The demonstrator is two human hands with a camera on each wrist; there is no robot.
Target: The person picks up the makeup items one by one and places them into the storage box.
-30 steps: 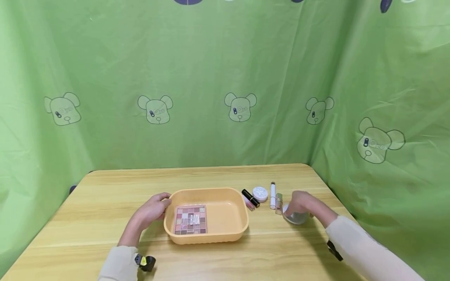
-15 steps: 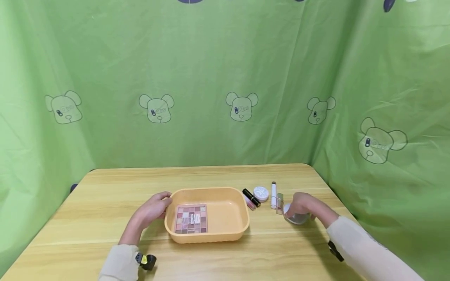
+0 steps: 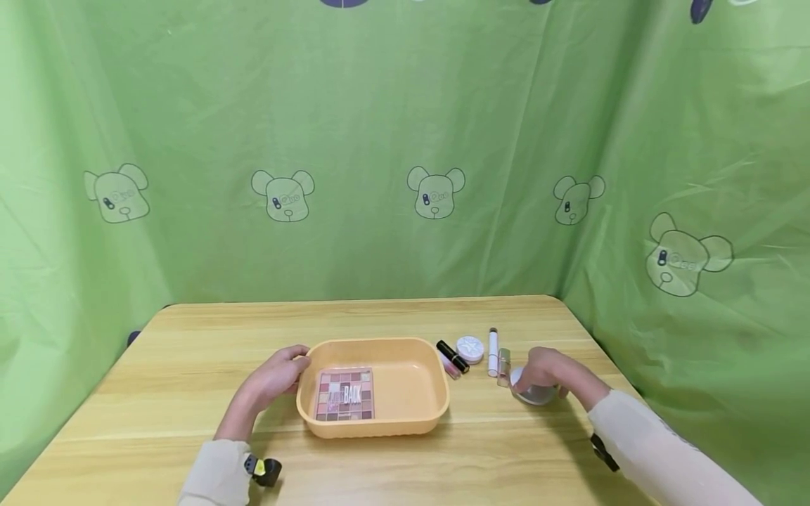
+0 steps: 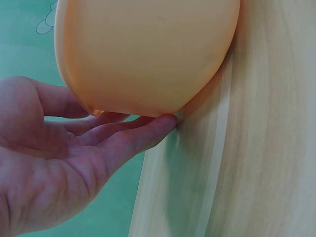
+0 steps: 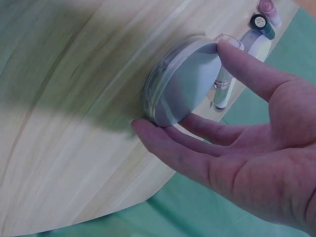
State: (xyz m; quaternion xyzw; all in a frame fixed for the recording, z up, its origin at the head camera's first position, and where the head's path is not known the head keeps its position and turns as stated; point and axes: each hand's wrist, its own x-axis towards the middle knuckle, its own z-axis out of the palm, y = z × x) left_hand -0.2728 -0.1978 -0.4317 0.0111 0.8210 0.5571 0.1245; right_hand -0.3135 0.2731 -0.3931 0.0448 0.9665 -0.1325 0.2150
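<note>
My left hand (image 3: 275,378) grips the left end of an orange plastic basin (image 3: 405,426), thumb at the rim (image 4: 61,49) and fingers along the outside wall. Inside the basin, on its left side, lies an eyeshadow palette (image 3: 344,395) with rows of pink and brown pans. To the right, my right hand (image 3: 549,367) holds a round, clear-sided case (image 3: 536,396) with a smooth pale lid (image 5: 187,89). Its thumb and fingers span opposite edges of the case, which is close to the tabletop.
Between the basin and my right hand lie a black tube (image 3: 452,356), a pink tube (image 3: 450,367), a white star-patterned round compact (image 3: 470,348), a white stick (image 3: 493,353) and a green-capped tube (image 3: 503,367). A green curtain (image 3: 354,246) hangs behind the wooden table (image 3: 342,471).
The whole view shifts very slightly between the first frame and now. Both hands keep their holds on the basin and the round case, and the cosmetics stay where they were.
</note>
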